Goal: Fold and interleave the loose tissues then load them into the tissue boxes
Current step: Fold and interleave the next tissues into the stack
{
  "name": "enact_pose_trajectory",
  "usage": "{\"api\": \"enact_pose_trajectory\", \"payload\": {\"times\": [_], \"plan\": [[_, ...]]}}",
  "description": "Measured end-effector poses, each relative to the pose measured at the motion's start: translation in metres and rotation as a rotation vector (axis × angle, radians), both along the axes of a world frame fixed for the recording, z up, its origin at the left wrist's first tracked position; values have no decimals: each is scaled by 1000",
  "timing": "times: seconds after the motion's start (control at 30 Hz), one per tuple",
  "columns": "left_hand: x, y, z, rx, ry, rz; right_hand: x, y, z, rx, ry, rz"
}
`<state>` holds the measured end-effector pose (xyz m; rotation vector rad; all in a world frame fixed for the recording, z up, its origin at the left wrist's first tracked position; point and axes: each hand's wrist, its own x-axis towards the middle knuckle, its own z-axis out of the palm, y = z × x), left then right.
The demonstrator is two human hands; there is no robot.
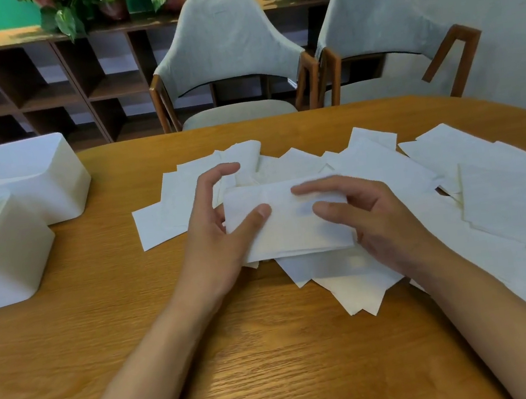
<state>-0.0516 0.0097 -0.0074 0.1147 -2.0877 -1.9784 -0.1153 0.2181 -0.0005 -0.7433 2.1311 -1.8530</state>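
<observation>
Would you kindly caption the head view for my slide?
Left hand and right hand rest on a folded tissue atop loose tissues on a wooden table, white tissue boxes at left.

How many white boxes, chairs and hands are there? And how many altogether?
White boxes: 2
Chairs: 2
Hands: 2
Total: 6
The tissues overlap too much to count.

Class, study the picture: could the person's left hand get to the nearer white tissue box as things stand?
Probably yes. Only bare table lies between the left hand and the nearer tissue box; its thumb just rests on the folded tissue.
</observation>
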Motion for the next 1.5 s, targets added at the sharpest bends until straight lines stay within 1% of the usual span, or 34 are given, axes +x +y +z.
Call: {"api": "enact_pose_trajectory", "payload": {"times": [0.07, 0.17, 0.23, 0.33, 0.4, 0.5, 0.6, 0.83, 0.97, 1.23, 1.37, 1.5], "plan": [[0, 2, 0, -84, 27, -38, 1, 0, -2, 78, 44, -36], [-1, 6, -2, -214, 54, -62, -4, 1, -5, 121, 67, -194], [-2, 6, -7, -339, 56, -9, -9, 6, -5, 106, 83, -291], [-2, 6, -16, -583, 146, 68, -17, 12, -7, 120, 138, -404], [-2, 6, -21, -700, 175, -3, -20, 12, -9, 134, 154, -446], [-1, 9, -28, -875, 196, -184, -22, 11, -12, 151, 159, -461], [0, 11, -31, -981, 189, -245, -22, 10, -14, 158, 167, -454], [-3, 10, -32, -1017, 269, -209, -19, 6, -15, 161, 159, -427], [-1, 11, -31, -1006, 215, -229, -19, 4, -15, 166, 158, -409], [0, 16, -29, -1001, 209, -237, -18, 3, -16, 181, 154, -392], [1, 17, -26, -961, 144, -282, -17, 2, -16, 184, 147, -392], [1, 18, -26, -903, 126, -286, -17, 2, -17, 181, 156, -391]]}}
